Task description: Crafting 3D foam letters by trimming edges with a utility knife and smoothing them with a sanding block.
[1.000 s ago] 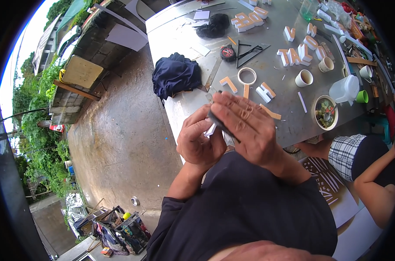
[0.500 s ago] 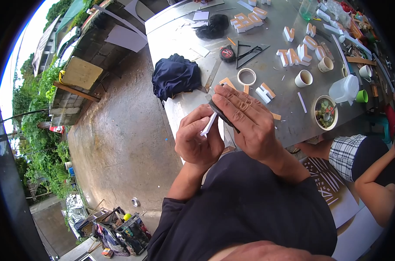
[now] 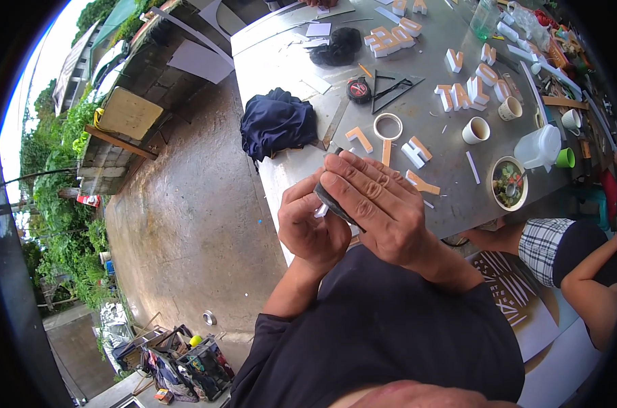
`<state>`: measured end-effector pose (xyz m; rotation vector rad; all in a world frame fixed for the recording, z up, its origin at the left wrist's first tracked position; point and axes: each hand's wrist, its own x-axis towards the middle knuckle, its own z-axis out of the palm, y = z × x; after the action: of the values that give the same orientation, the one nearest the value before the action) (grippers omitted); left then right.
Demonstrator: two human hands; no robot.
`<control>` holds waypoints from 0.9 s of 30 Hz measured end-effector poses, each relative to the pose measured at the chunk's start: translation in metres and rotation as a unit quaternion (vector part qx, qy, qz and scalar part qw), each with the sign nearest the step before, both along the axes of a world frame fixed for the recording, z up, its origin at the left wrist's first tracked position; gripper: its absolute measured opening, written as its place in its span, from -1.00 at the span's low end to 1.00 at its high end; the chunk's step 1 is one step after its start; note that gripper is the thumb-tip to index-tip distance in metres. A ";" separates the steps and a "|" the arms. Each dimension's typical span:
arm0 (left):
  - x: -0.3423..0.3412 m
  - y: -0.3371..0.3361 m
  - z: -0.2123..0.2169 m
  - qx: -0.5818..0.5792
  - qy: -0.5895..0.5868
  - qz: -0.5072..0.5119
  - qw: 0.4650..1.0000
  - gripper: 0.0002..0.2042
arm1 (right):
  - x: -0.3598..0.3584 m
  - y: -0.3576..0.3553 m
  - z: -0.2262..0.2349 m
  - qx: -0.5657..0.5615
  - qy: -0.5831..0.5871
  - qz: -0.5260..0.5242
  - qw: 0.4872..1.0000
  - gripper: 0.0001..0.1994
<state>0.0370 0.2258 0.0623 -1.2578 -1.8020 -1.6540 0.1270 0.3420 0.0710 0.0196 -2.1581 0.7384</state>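
Note:
My left hand [image 3: 311, 228] is closed around a small white piece [image 3: 321, 211], of which only a bit shows between thumb and fingers. Against that piece my right hand [image 3: 387, 207] presses a dark grey, flat strip [image 3: 333, 202] that looks like folded sandpaper. The right fingers lie straight and together over the strip, covering most of it. Just beyond the hands, on the metal table [image 3: 451, 153], lie an L-shaped block [image 3: 360, 139], a block letter [image 3: 417, 151] with white sides, a forked tan block [image 3: 422, 182] and a roll of tape [image 3: 388, 126].
Farther off are a dark cloth [image 3: 278, 122], a tape measure [image 3: 358, 90], a black triangle frame [image 3: 397, 94] and several block letters [image 3: 465, 96]. Cups [image 3: 476, 130], a bowl of food [image 3: 509, 183] and a clear plastic container [image 3: 538, 148] stand on the right. Another person [image 3: 580, 255] is at the right edge.
The dark strip has slid over the white piece toward my left hand, hiding more of it. The view has shifted slightly, uncovering more of the blocks beyond my hands.

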 end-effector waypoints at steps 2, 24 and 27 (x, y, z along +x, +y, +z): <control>-0.001 0.001 0.000 0.011 -0.010 -0.014 1.000 -0.62 | -0.005 0.003 0.002 0.004 0.005 -0.007 1.000 -0.60; 0.001 -0.010 0.012 -0.017 0.002 0.004 1.000 -0.67 | -0.009 0.006 0.030 -0.033 -0.025 -0.025 0.999 -0.63; 0.001 -0.010 0.013 -0.011 -0.016 -0.030 0.999 -0.70 | -0.001 -0.003 0.042 0.083 0.055 0.066 0.993 -0.62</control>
<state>0.0381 0.2156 0.0757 -1.3151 -1.8224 -1.6992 0.1260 0.3390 0.1129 0.2872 -2.1221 0.6153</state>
